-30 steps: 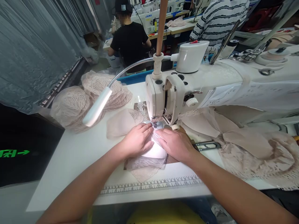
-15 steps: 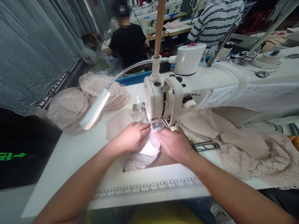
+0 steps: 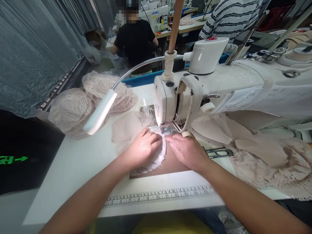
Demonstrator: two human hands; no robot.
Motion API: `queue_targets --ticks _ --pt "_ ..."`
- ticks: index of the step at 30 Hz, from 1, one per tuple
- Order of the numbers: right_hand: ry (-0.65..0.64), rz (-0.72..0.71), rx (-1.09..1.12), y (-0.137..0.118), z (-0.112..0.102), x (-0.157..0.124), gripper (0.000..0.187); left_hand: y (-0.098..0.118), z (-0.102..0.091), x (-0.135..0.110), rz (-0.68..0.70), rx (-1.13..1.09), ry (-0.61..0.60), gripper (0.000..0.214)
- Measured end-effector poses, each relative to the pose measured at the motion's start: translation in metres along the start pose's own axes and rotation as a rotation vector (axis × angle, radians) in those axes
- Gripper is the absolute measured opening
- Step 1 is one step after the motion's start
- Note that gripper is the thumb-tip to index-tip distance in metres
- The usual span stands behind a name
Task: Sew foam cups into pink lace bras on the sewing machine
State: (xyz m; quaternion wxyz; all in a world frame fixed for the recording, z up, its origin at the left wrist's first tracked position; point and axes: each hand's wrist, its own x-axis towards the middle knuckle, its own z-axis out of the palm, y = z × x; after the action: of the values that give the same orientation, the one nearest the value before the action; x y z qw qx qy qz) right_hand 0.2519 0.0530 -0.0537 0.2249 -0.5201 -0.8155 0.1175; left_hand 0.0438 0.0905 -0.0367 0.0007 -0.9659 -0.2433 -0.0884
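Observation:
A rounded pale lace piece [image 3: 158, 160] lies under the needle end of a white sewing machine [image 3: 164, 100]. My left hand [image 3: 143, 146] is on top of it, fingers bent and pressed together, gripping the lace left of the presser foot. My right hand [image 3: 186, 149] rests flat on the brown plate [image 3: 174, 164], its fingers stretched out and the tips at the lace's right edge near the foot. Its thumb is not clearly visible. A sheer beige piece [image 3: 126, 126] with a lace edge lies just beyond my left hand.
Stacks of round lace pieces [image 3: 70, 109] lie at the table's far left, below a bendable lamp [image 3: 101, 112]. Beige lace fabric [image 3: 273, 159] is heaped to the right. A printed ruler [image 3: 158, 196] runs along the front edge. Two people sit beyond the machine.
The lace piece has turned, its curved edge now running along the foot. My left hand has bent its fingers over it; my right hand has drawn slightly right. The view has shifted a little.

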Motion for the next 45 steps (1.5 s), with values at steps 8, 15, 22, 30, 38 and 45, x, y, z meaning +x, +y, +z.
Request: queue_targets --ticks 8,15,22,30,38,45 --pt "-0.025 -0.085 -0.204 -0.001 0.003 0.000 0.031 -0.003 0.003 -0.004 0.028 -0.050 -0.016 0.045" --pt "0.032 -0.085 -0.299 -0.004 0.008 0.003 0.030 -0.008 0.008 -0.005 -0.005 -0.063 -0.002 0.047" --pt "0.058 -0.061 -0.335 -0.007 0.009 0.006 0.029 -0.010 0.007 -0.001 0.008 -0.012 -0.002 0.039" --pt "0.073 -0.071 -0.344 -0.004 0.014 0.007 0.030 -0.011 0.007 0.001 0.012 -0.026 0.032 0.034" --pt "0.099 -0.089 -0.341 -0.005 0.011 0.005 0.028 -0.015 0.008 0.001 0.020 -0.095 0.029 0.033" --pt "0.027 -0.069 -0.224 -0.003 0.008 0.005 0.032 -0.018 0.008 0.003 -0.031 -0.140 0.024 0.037"
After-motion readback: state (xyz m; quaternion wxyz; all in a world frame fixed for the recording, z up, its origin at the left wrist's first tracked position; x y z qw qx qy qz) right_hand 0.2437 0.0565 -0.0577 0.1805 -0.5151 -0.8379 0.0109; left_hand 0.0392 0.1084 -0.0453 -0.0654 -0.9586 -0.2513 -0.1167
